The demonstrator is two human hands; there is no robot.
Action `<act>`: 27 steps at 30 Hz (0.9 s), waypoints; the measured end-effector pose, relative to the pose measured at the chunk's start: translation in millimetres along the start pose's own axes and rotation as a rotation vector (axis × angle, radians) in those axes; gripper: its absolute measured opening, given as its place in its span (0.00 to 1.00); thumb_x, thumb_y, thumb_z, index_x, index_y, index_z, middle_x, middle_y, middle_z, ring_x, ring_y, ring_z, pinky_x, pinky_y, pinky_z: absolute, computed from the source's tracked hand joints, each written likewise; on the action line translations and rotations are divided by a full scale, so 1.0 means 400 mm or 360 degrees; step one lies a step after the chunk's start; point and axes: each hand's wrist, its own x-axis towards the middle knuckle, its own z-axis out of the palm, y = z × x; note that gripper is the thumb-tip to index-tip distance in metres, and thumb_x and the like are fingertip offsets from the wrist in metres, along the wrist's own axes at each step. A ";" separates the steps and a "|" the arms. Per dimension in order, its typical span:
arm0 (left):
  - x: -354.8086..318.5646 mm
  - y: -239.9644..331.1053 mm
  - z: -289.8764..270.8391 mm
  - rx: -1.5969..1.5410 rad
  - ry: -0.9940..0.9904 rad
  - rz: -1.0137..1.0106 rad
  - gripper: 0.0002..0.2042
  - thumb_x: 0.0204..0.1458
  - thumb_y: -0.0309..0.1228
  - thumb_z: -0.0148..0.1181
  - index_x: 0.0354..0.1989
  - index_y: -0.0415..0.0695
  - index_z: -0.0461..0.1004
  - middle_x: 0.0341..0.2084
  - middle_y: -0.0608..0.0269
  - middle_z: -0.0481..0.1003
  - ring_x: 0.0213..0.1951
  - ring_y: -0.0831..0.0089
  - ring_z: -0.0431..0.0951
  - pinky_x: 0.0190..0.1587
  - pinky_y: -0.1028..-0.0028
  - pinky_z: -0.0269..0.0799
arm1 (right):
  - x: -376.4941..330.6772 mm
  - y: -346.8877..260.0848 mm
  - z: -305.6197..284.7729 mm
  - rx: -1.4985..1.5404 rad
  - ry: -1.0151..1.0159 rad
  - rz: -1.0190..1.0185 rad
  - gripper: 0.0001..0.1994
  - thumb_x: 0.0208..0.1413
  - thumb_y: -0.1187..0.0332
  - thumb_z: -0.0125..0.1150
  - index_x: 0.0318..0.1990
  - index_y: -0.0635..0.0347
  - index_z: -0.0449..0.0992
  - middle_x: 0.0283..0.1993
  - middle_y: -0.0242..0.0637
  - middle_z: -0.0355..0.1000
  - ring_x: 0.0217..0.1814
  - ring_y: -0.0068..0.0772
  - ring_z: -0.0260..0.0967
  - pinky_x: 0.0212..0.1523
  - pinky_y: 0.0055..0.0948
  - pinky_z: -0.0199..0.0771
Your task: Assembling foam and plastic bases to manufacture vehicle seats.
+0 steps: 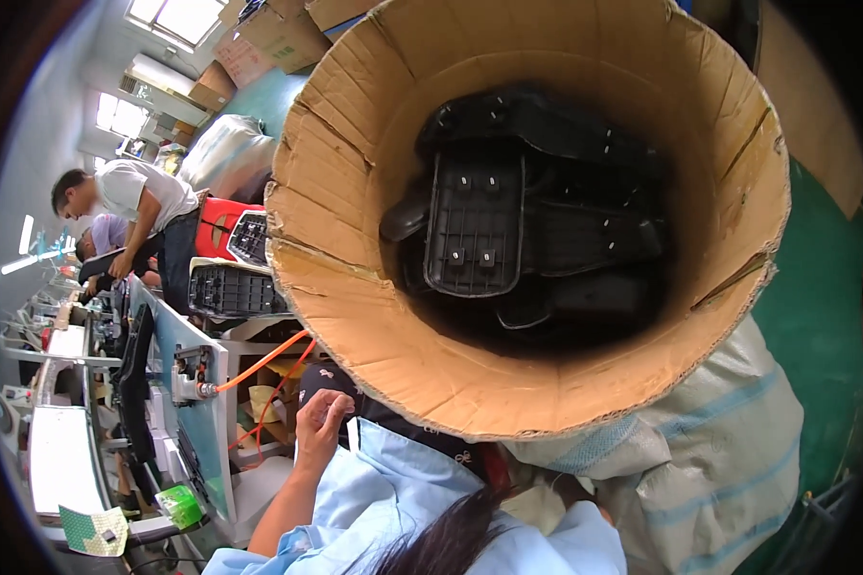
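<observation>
A large round cardboard drum (537, 412), its brown wall creased and its rim ragged, stands right in front of me. Deep inside lie several black plastic parts; the clearest is a ribbed rectangular panel (475, 225) with small light fittings. Longer black moulded pieces (594, 235) are around it, partly in shadow. Just outside the drum's near left rim is my left hand (322, 422), held in front of my body. Its fingers are curled in, and no object shows in them. My right hand does not show; the drum's near rim covers that side.
White woven sacks (710, 460) bulge beside the drum at the right. At left stands a workbench (197, 402) with an orange air hose (264, 362). Black ribbed panels (232, 290) and a red part (222, 222) are stacked beyond it, near a person (149, 206) bending over work.
</observation>
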 end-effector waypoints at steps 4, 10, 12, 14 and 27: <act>0.002 -0.014 0.014 -0.0081 -0.0037 0.0123 0.08 0.56 0.26 0.52 0.30 0.34 0.72 0.25 0.64 0.72 0.30 0.78 0.73 0.35 0.80 0.68 | -0.081 -0.041 -0.031 -0.0142 -0.0053 0.0021 0.14 0.47 0.67 0.50 0.43 0.51 0.74 0.44 0.43 0.71 0.51 0.45 0.65 0.53 0.42 0.63; 0.004 -0.038 -0.004 -0.0131 -0.0234 0.0218 0.08 0.54 0.28 0.54 0.30 0.34 0.73 0.25 0.61 0.73 0.30 0.77 0.73 0.35 0.79 0.68 | -0.035 -0.246 -0.610 -0.0609 -0.0202 0.0170 0.13 0.46 0.67 0.49 0.39 0.52 0.75 0.32 0.39 0.72 0.38 0.33 0.69 0.43 0.35 0.63; 0.006 -0.001 -0.007 -0.0143 -0.0335 0.0307 0.08 0.53 0.28 0.55 0.31 0.34 0.73 0.26 0.61 0.73 0.30 0.76 0.74 0.35 0.78 0.68 | -0.010 -0.325 -0.794 -0.0716 0.0019 0.0198 0.13 0.45 0.69 0.50 0.39 0.54 0.75 0.28 0.38 0.70 0.34 0.33 0.68 0.39 0.35 0.63; 0.009 0.029 -0.016 -0.0228 -0.0553 0.0442 0.09 0.53 0.30 0.56 0.36 0.35 0.72 0.30 0.60 0.74 0.33 0.73 0.75 0.39 0.76 0.69 | 0.037 -0.395 -0.914 -0.0880 0.0199 0.0122 0.14 0.43 0.70 0.52 0.39 0.58 0.74 0.27 0.38 0.69 0.31 0.34 0.68 0.38 0.34 0.62; 0.012 0.026 -0.096 -0.1609 -0.0337 -0.0134 0.23 0.54 0.39 0.55 0.54 0.38 0.62 0.43 0.58 0.70 0.45 0.69 0.71 0.46 0.69 0.69 | 0.709 -0.668 -1.149 -0.1007 0.0494 -0.0967 0.03 0.45 0.70 0.54 0.29 0.54 0.72 0.23 0.30 0.71 0.30 0.32 0.72 0.31 0.31 0.68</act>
